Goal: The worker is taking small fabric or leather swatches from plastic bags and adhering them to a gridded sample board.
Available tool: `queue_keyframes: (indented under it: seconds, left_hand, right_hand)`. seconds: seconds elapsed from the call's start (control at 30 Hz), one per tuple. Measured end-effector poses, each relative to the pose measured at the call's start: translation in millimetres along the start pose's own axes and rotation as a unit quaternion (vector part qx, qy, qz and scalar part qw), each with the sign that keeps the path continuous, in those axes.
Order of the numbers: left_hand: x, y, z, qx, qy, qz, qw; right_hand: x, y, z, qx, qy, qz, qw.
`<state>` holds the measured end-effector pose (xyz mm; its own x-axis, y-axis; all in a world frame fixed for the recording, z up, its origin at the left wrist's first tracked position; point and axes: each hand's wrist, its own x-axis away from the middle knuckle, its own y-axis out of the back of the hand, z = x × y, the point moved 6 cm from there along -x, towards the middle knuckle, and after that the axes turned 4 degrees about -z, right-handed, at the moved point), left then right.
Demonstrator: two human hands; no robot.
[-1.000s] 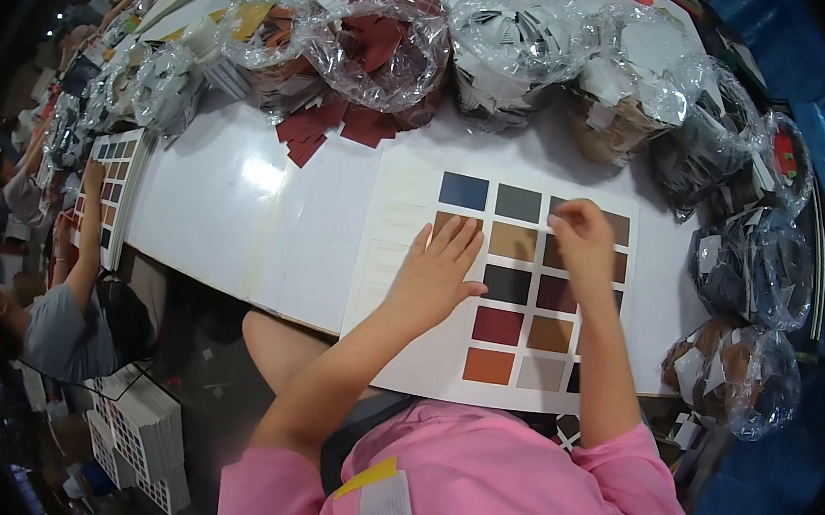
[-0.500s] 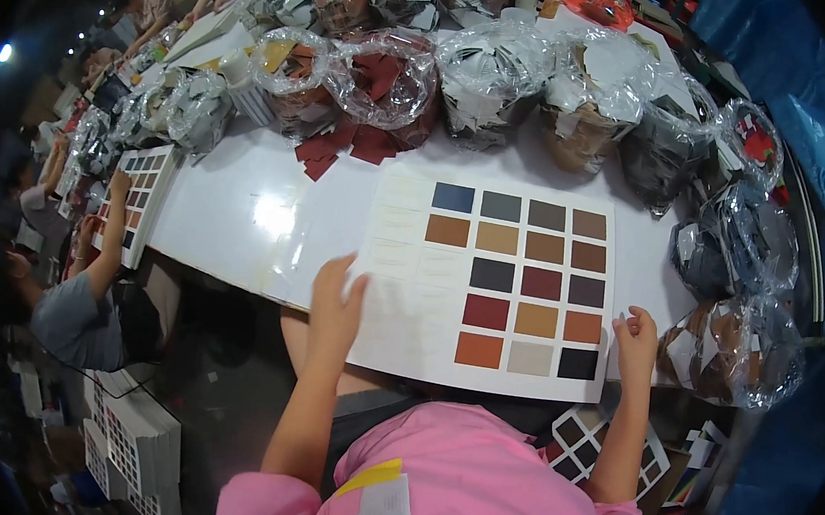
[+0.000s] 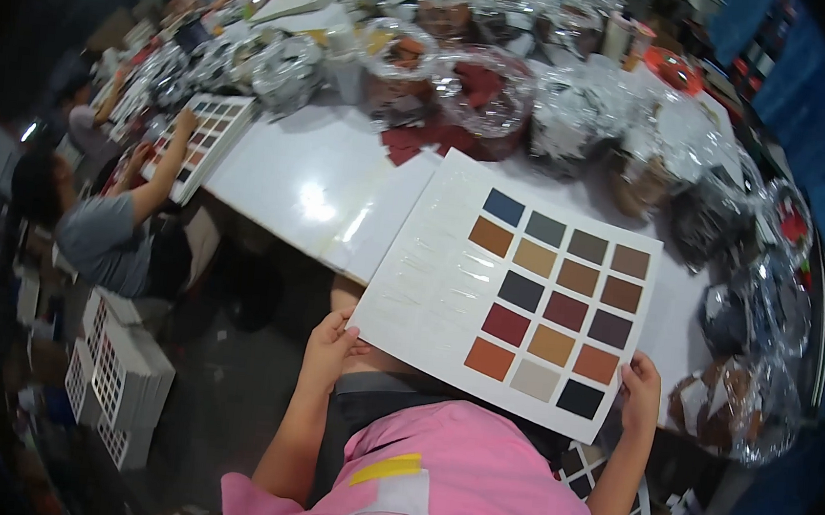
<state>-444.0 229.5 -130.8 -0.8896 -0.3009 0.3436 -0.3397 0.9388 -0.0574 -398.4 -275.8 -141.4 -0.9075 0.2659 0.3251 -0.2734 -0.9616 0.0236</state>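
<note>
White and wide, the swatch card (image 3: 478, 293) is right in front of the person, between the two hands. It is turned a bit, so its right side dips closer to the pink shirt (image 3: 499, 501). Its long way looks to run from left to right, sloping down to the right, but the bendy view makes that hard to judge. Its bottom edge hangs out over the lap, past the white table (image 3: 287, 173).

The left hand (image 3: 328, 346) is pinched on the bottom left corner, so the card goes up and right from it. The right hand (image 3: 642, 381) is curled on the right edge, just above the bottom corner, so the card lies to its left. Both hands touch it, so neither one is nearer. Loose red chips (image 3: 405, 145) lie past the top left corner. One clear bag of brown chips (image 3: 737, 413) is near the right hand.
</note>
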Motion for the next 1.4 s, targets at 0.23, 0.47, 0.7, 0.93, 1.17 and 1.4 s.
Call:
queue_keyframes:
  seconds: [0.23,0.47,0.7,0.93,1.17,1.4]
  left_hand:
    - [0,167,-19,0.099,-0.115,-0.209,0.966]
    - [-152,343,-26,0.118,-0.163,-0.214,0.956]
    - [-165,254,-103,-0.1,-0.36,-0.344,0.861]
    - [-133,22,-111,-0.215,-0.46,-0.145,0.849]
    - [-17,-118,-51,-0.274,-0.446,0.263,0.811]
    - [21,-130,22,-0.411,-0.447,0.224,0.762]
  right_hand:
    - [2,-191,0,-0.066,-0.011,0.198,0.978]
    - [-24,-381,-23,-0.12,-0.014,0.231,0.965]
    - [-23,-403,-31,-0.052,0.063,0.208,0.975]
    - [-5,-377,-17,-0.028,0.16,0.2,0.966]
    - [30,-327,-5,0.252,0.318,0.128,0.905]
    - [62,-265,-6,0.554,0.448,0.124,0.691]
